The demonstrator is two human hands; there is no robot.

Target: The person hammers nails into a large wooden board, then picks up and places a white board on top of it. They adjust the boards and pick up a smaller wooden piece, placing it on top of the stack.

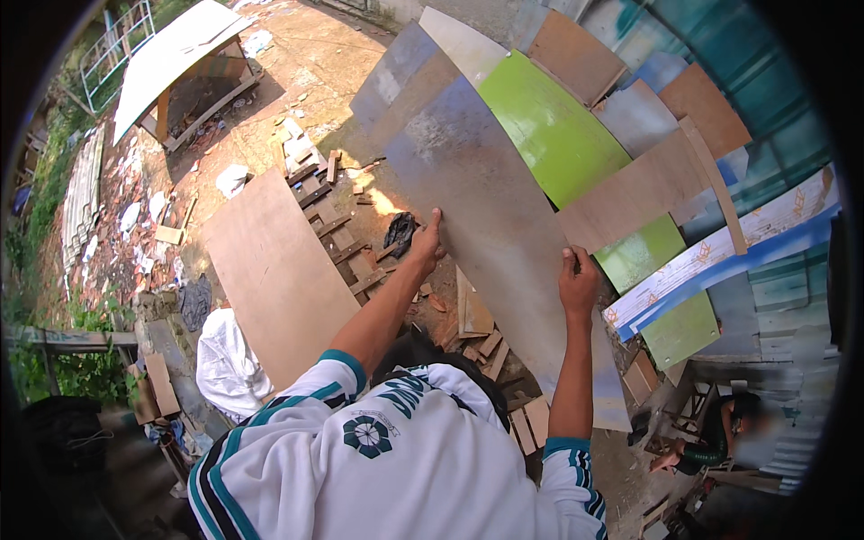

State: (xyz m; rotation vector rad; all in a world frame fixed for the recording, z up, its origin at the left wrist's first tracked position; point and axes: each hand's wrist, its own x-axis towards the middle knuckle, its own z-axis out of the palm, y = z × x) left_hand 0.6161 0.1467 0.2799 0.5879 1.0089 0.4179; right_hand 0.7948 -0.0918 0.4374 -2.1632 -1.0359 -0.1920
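Note:
A long thin board point(486, 207) with a grey-blue, smeared surface stretches away from my body, tilted, between my two hands. My left hand point(427, 241) grips its left edge, thumb on the upper face and the other fingers largely hidden behind. On the right edge, my right hand point(579, 281) is closed round the board, thumb up and fingers curled. Beyond the board's right side lean a green panel point(549, 126) and a brown wooden sheet point(639, 184). To the left of my left arm lies a plain tan plywood sheet point(274, 270).
A white-topped table point(184, 54) stands far left. Wood scraps point(333, 225) and a black plastic bag point(400, 234) litter the ground. White cloth point(229, 360) lies near left. More panels lean along a corrugated metal wall point(747, 90). Another person point(715, 441) sits at the lower right.

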